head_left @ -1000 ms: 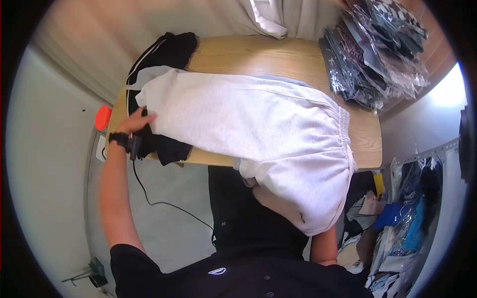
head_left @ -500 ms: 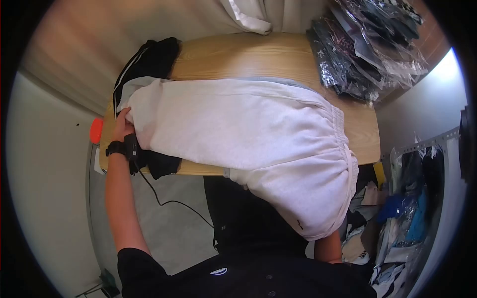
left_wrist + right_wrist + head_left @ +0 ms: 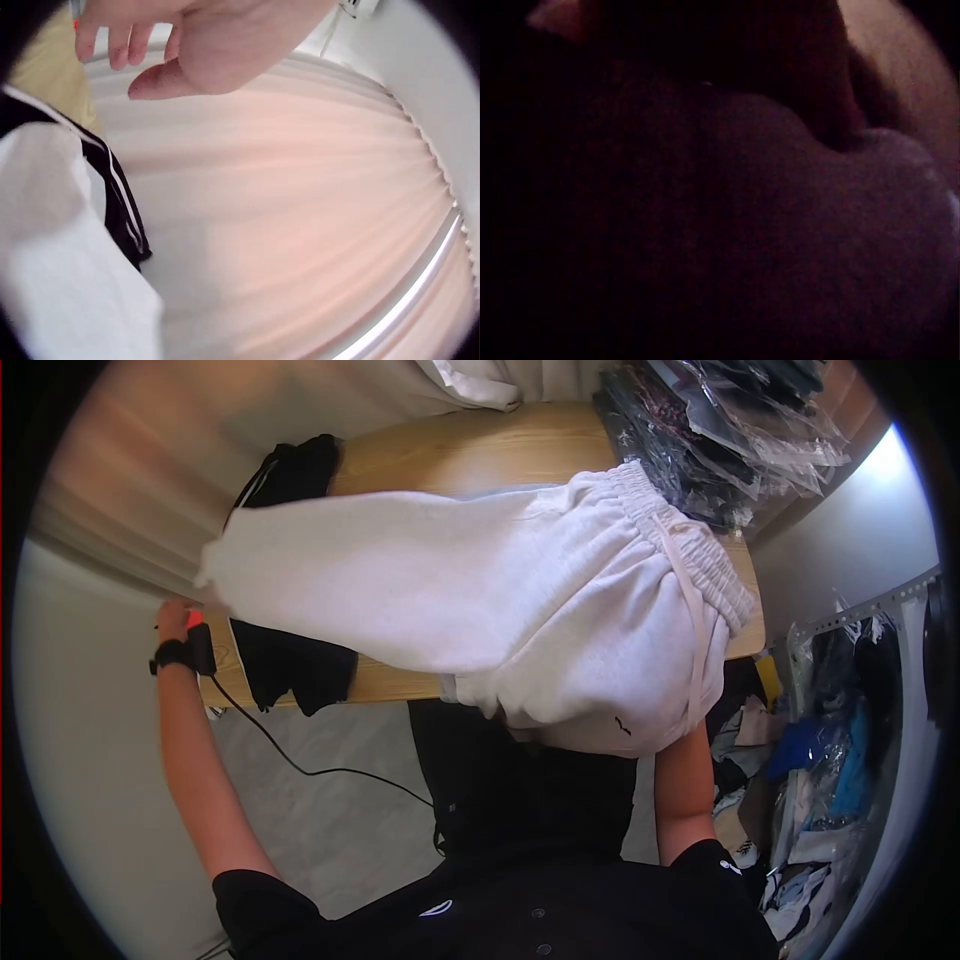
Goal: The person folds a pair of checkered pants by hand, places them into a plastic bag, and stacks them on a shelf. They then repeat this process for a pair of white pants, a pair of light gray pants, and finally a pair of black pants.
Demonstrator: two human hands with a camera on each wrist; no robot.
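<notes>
Pale sweatpants (image 3: 400,575) with a gathered waistband and drawstring stretch across the table (image 3: 470,445), the waist end at the right overhanging the front edge. My left hand (image 3: 178,622) is beyond the table's left end, just off the leg hem. In the left wrist view that hand (image 3: 225,45) has loose, extended fingers and holds nothing. My right forearm (image 3: 684,785) runs up into the pants at the waist side, and the fabric hides that hand in the head view. The right wrist view is very dark, with fabric (image 3: 742,172) close to the lens; I cannot tell the right fingers' grip.
Black clothing (image 3: 290,665) with white stripes lies beneath the pants' leg at the left. Plastic-wrapped garments (image 3: 720,440) are piled at the back right. A shelf of clothes (image 3: 820,760) stands right. A cable (image 3: 290,760) trails from my left wrist. Curtains (image 3: 285,187) hang behind.
My left hand has left the leg's hem and moved outward to the left. The pants' waist end has risen and shifted back over the table, with my right forearm following under it.
</notes>
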